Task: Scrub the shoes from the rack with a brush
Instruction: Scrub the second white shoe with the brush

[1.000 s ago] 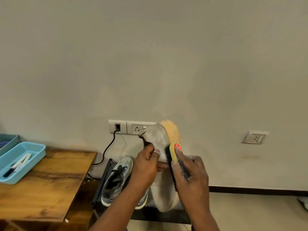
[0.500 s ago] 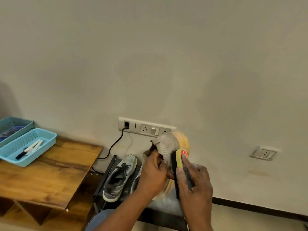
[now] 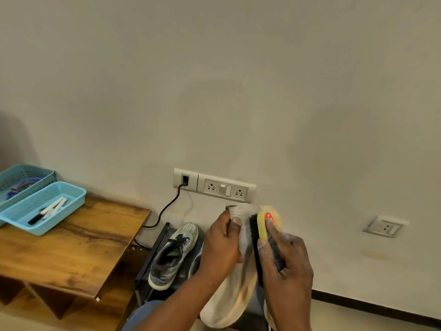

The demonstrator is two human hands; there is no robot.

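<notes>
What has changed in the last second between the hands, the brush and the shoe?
The brush in the right hand now lies lower along the beige shoe, nearer the middle. The left hand still grips the shoe, and the grey sneaker stays on the rack.

beige shoe point(image 3: 229, 299) upright, held | yellow brush point(image 3: 259, 232) bristles against it

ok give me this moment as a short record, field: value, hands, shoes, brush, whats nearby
left hand: grips the beige shoe
right hand: holds the yellow-backed brush, bristles against the shoe
other shoe: grey sneaker on the black rack
nearby: wooden table, blue tray holding markers
</notes>
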